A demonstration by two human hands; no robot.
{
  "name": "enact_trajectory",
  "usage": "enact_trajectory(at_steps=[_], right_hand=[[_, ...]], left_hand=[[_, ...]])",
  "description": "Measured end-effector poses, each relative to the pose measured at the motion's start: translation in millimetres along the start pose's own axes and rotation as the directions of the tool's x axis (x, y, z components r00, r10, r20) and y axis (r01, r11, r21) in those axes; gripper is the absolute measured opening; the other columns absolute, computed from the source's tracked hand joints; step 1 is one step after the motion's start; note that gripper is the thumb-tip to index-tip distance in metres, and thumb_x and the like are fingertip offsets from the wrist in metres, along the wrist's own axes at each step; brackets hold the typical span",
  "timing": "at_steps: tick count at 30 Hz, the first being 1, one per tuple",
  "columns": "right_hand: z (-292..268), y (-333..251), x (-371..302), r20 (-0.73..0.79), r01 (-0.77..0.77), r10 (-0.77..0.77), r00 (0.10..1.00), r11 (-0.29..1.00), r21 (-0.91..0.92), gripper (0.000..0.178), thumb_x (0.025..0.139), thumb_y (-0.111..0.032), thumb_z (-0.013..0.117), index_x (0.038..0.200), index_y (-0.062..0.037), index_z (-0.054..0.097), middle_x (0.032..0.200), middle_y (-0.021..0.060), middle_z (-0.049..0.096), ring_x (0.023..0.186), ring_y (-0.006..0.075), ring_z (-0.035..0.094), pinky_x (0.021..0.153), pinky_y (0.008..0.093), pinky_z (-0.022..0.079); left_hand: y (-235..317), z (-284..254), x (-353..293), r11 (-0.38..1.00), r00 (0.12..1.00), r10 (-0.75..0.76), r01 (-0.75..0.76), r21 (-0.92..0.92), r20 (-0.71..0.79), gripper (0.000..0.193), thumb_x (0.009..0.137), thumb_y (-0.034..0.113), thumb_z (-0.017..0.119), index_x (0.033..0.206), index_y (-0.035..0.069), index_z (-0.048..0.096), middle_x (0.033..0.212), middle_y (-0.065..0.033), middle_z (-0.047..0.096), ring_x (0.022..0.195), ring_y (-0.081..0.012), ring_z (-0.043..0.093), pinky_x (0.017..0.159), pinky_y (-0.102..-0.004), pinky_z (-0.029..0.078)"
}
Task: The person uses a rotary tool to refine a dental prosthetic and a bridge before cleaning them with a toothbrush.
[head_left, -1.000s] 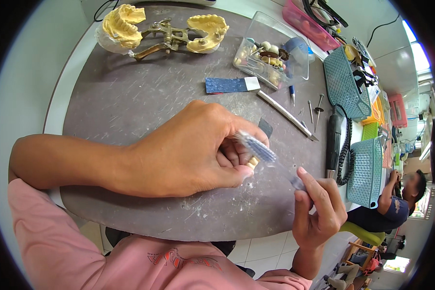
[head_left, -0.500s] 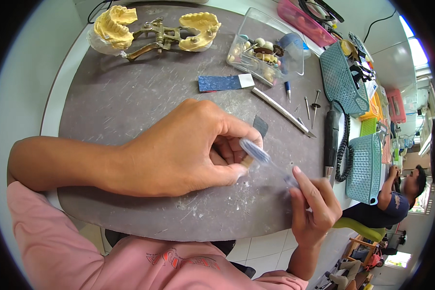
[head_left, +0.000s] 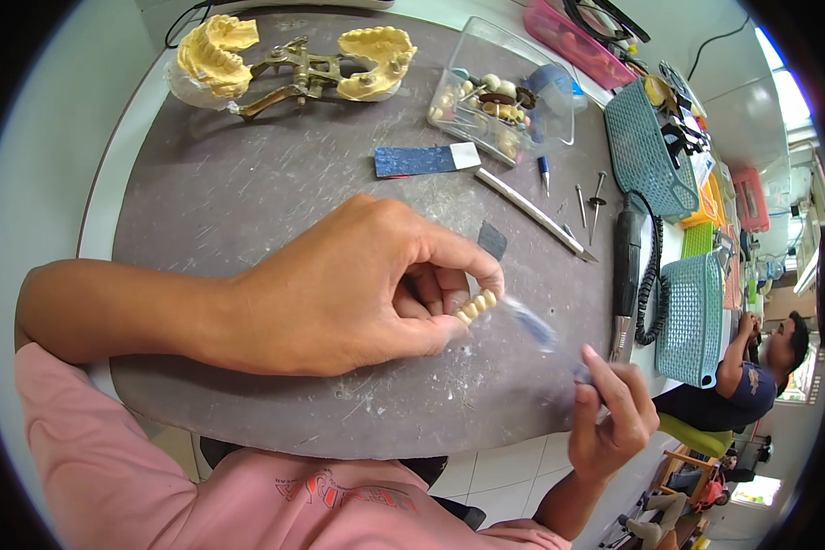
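Newly exposed tooth row [head_left: 476, 306] at left hand [head_left: 357, 289] fingertips (tool blurred)

The left hand [head_left: 357, 284] pinched a short cream-coloured row of artificial teeth [head_left: 476, 306] between thumb and fingers above the grey round worktable [head_left: 247, 192]. The right hand [head_left: 610, 417] gripped a slim blurred blue-tipped tool [head_left: 533, 330], its tip touching the teeth. A brass articulator with yellow plaster jaw casts [head_left: 293, 69] lay at the far edge.

Cream tooth bridge [head_left: 476, 306] at centre; yellow dental casts [head_left: 213, 57] at 11 o'clock; blue sandpaper strip [head_left: 414, 161]; teal baskets [head_left: 689, 316] at 3 o'clock; mottled grey tabletop [head_left: 247, 183]; pink sleeve [head_left: 92, 458].
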State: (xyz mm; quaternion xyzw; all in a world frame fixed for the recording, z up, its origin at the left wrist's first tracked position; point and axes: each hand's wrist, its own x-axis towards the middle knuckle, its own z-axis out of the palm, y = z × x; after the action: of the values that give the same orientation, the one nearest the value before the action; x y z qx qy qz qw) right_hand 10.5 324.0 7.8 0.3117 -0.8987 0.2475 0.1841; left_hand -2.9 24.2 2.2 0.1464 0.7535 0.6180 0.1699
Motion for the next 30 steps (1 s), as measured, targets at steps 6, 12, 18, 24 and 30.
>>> enact_trajectory(at_steps=[6,12,18,24,30], right_hand=[[14,-4,18,0.120,0.105,-0.110,0.987,0.993,0.050,0.039,0.071,-0.001,0.077,0.109,-0.0032,0.075,0.071,0.0081,0.062,0.056,0.0155,0.054,0.049,0.0265,0.041],[-10,7,-8,-0.021,-0.172,0.172,0.985,0.985,-0.031,0.027,0.083,0.000,0.068,0.109,0.0020,0.072,0.082,0.0102,0.064,0.067,0.0152,0.058,0.056,0.0264,0.044],[17,-7,44,-0.121,-0.242,0.227,0.966,0.962,-0.126,0.027,0.088,0.002,0.060,0.114,0.0007,0.068,0.092,0.0129,0.062,0.075,0.0216,0.061,0.065,0.0331,0.049],[24,-3,75,-0.056,-0.178,0.169,0.984,0.935,-0.306,0.028,0.089,0.003,0.059,0.116,-0.0011,0.065,0.099,0.0147,0.063,0.082,0.0259,0.065,0.069,0.0344,0.051],[37,-37,70,0.085,-0.144,0.119,0.989,0.904,0.402,0.027,0.079,0.002,0.074,0.106,0.0017,0.071,0.083,0.0106,0.070,0.075,0.0154,0.068,0.065,0.0270,0.054]], left_hand=[[-4,-3,-6,0.999,0.999,-0.029,0.027,-0.044,-0.039,0.032,0.084,0.001,0.071,0.115,0.000,0.069,0.101,-0.0058,0.068,0.086,-0.0062,0.061,0.072,-0.0199,0.056],[-1,0,-2,0.996,0.999,0.006,-0.003,-0.091,0.032,0.034,0.085,0.003,0.072,0.119,0.002,0.070,0.099,-0.0066,0.068,0.085,-0.0068,0.061,0.071,-0.0199,0.054],[4,-2,-8,0.994,1.000,-0.023,0.021,-0.110,-0.021,0.036,0.086,0.002,0.072,0.121,0.003,0.068,0.096,-0.0045,0.067,0.089,-0.0075,0.062,0.074,-0.0200,0.054],[4,-1,-9,0.977,0.997,0.006,-0.022,-0.211,-0.079,0.016,0.086,0.001,0.072,0.102,0.000,0.069,0.099,-0.0060,0.069,0.090,-0.0100,0.066,0.078,-0.0226,0.058],[-2,-4,-11,0.956,0.996,-0.003,-0.024,-0.293,-0.089,0.018,0.088,-0.001,0.070,0.106,-0.001,0.070,0.104,-0.0095,0.070,0.094,-0.0130,0.067,0.082,-0.0252,0.059]])
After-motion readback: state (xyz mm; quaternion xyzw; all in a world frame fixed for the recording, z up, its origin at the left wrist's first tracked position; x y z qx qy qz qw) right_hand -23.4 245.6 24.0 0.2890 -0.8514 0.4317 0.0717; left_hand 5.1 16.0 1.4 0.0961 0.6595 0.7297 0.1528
